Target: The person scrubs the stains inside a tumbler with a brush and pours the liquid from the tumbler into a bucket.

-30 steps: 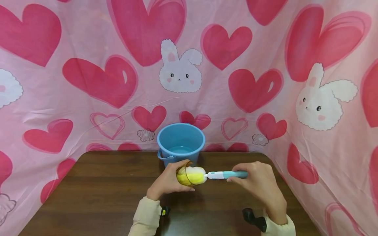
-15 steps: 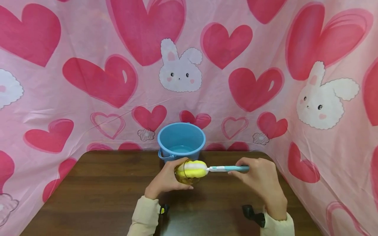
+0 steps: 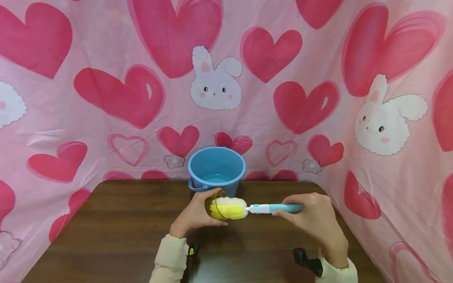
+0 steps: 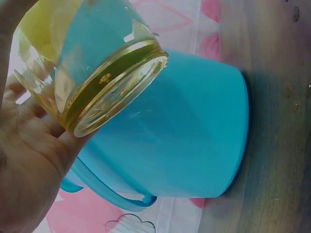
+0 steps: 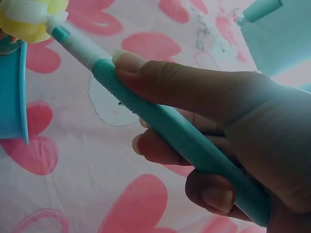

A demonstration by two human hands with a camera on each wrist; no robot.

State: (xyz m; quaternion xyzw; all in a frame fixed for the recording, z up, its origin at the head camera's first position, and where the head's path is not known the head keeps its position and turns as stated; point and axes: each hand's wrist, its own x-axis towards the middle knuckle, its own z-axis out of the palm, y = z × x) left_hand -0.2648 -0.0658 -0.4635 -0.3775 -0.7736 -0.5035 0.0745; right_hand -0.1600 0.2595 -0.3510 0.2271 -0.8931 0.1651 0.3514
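My left hand (image 3: 195, 215) grips a see-through amber glass (image 4: 114, 73), tilted on its side with its mouth to the right in the head view. In the left wrist view the glass's thick round base faces the camera. A cup brush with a yellow and white sponge head (image 3: 231, 208) is partly inside the glass; its far end is seen only through the amber wall. My right hand (image 3: 315, 216) holds the brush by its teal and white handle (image 5: 170, 128). In the right wrist view the thumb lies along the handle, with the other fingers curled beneath.
Just behind the glass, a light blue bucket (image 3: 198, 173) stands on the brown wooden table (image 3: 124, 224), with what looks like water in the bottom. Its handle hangs at the left. A pink cloth (image 3: 255, 110) with hearts and rabbits hangs behind. Drops lie on the table.
More of the sponge head shows outside the glass than before. Its yellow and white sides have turned. My left hand has shifted slightly left with the glass, my right hand slightly right.
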